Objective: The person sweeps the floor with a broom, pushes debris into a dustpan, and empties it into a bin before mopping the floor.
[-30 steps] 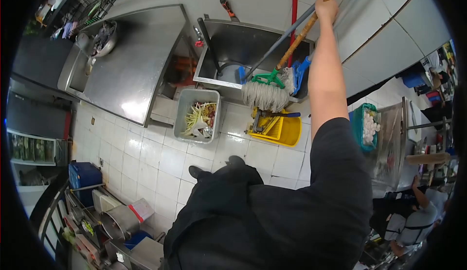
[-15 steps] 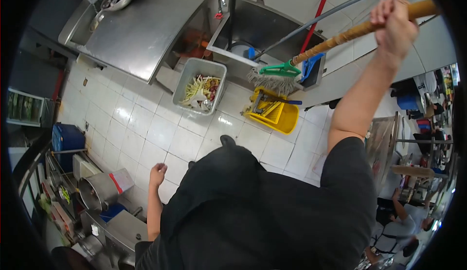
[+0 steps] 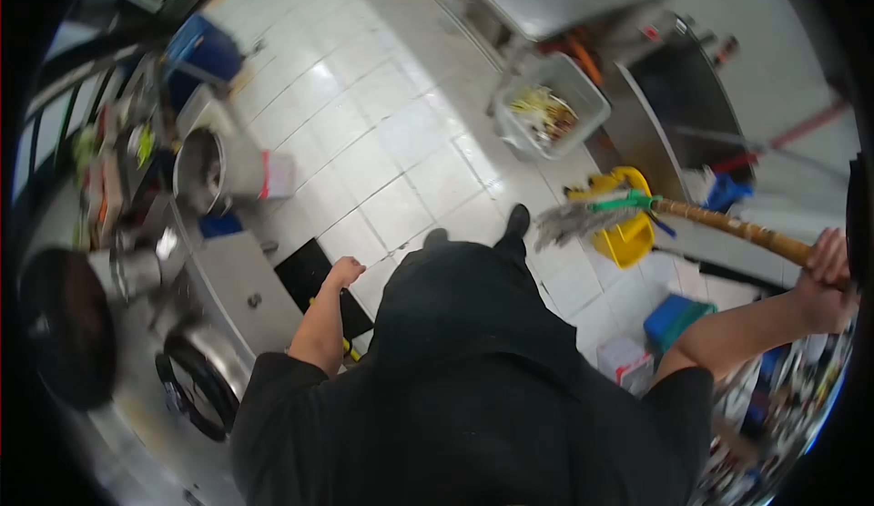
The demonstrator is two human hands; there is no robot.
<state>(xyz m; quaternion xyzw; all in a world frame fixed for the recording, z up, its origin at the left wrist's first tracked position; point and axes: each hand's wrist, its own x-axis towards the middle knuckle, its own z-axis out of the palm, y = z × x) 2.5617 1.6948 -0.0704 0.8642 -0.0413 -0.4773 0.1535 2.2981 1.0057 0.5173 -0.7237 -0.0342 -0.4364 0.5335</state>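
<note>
At the right edge my right hand (image 3: 827, 274) is closed round the wooden handle of a mop (image 3: 733, 225). The mop's green clamp and grey strings hang at the left end of the handle, over or beside a yellow mop bucket (image 3: 625, 240). My left hand (image 3: 346, 272) is held low at my left side, its fingers curled; whether anything is in them is too small to tell. Below it a black mat (image 3: 309, 269) lies on the floor.
A grey bin (image 3: 596, 105) with food scraps stands by the steel sink (image 3: 678, 96). At the left are a large metal pot (image 3: 202, 171), a blue bin (image 3: 202, 51) and a steel counter (image 3: 228, 292). A blue container (image 3: 669, 319) sits at the right.
My view has turned and my body has moved left toward the counter. The mop has swung away from the sink with my right hand still round its handle. The black mat has come into view.
</note>
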